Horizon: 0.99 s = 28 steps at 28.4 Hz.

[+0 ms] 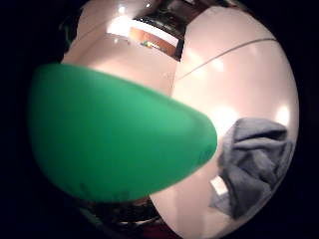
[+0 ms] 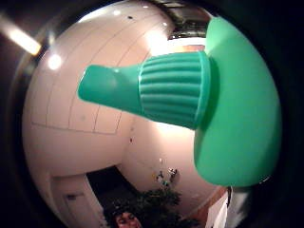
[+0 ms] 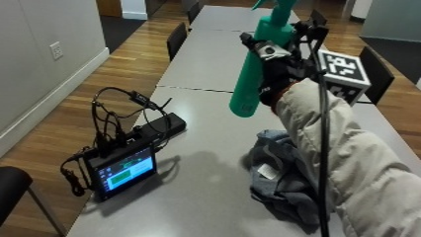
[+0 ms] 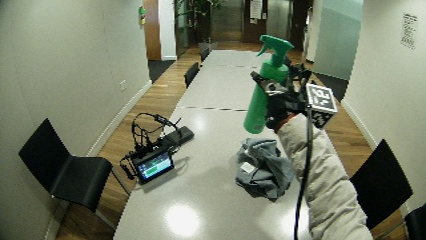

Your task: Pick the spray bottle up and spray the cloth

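While gripping the green spray bottle [image 3: 258, 64] above the table [image 3: 204, 64], the gloved right hand [image 3: 279, 79] is curling fingers round it; trigger head cut off; grey cloth [image 3: 283, 177] tag unreadable.

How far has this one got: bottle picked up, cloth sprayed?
Pick-up looks done: the gloved right hand grips the green spray bottle and holds it in the air, clear of the table. In hand: the bottle is roughly upright, its nozzle high and not aimed down at the grey cloth, which lies crumpled on the table below. Left: aim at the cloth and spray; no spray is visible.
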{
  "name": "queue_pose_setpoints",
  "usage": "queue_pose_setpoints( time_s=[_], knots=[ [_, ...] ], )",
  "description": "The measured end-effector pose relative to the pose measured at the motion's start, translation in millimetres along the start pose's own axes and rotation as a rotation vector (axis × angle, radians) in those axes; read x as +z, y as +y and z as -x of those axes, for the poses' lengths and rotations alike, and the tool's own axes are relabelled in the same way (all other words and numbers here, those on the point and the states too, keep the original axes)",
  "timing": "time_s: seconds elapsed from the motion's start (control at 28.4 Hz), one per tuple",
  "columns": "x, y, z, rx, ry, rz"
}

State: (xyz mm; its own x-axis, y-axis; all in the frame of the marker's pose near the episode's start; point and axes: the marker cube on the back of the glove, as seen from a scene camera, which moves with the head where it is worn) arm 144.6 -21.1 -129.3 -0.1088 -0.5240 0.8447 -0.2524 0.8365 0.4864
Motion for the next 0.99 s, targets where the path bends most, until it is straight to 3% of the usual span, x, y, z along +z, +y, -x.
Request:
queue_pose_setpoints(
  time_s=[0.14,0.42,0.6,0.99],
  knots=[
    [32.5,-0.6,-61.7,0.196,-0.054,-0.074],
    [10.7,20.2,-130.7,0.341,0.037,-0.135],
    [10.3,23.1,-141.5,0.352,0.055,-0.116],
    [28.9,24.9,-134.4,0.363,0.009,0.082]
  ],
)
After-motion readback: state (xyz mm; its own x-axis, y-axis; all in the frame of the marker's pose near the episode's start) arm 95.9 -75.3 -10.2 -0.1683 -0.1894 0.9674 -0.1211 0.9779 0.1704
